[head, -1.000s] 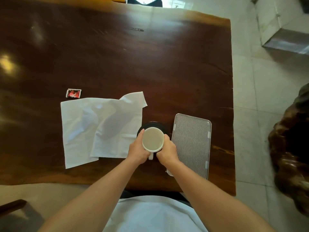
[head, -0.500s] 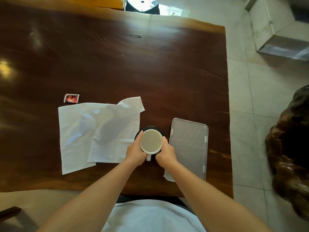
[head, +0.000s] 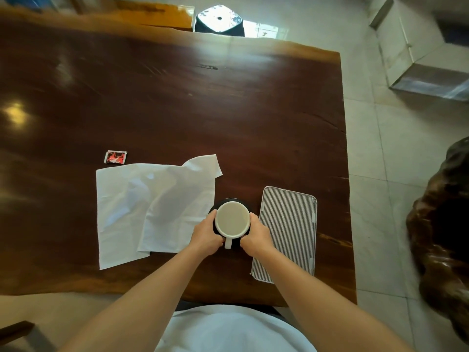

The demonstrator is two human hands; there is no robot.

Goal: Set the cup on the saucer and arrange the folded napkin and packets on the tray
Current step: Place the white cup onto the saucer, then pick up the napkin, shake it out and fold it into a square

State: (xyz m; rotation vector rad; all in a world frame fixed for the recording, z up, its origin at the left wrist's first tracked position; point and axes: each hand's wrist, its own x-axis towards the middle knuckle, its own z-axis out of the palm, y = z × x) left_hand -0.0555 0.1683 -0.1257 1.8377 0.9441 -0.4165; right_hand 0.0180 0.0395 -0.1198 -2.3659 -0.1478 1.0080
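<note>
Dark wood table (head: 177, 102): one napkin (head: 152, 209), packet (head: 115, 157), tray (head: 289, 232); left hand (head: 206, 236), right hand (head: 256, 237) grip clamped on cup (head: 232, 219) over saucer (head: 229, 200)

On the table (head: 228, 110), the cup (head: 232, 219) sits over the saucer (head: 229, 200), between the napkin (head: 152, 209) on its left and the tray (head: 289, 232) on its right. A packet (head: 115, 157) lies just beyond the napkin's far left corner.

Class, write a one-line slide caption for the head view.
Both hands, left hand and right hand, hold the cup over the dark saucer.
</note>
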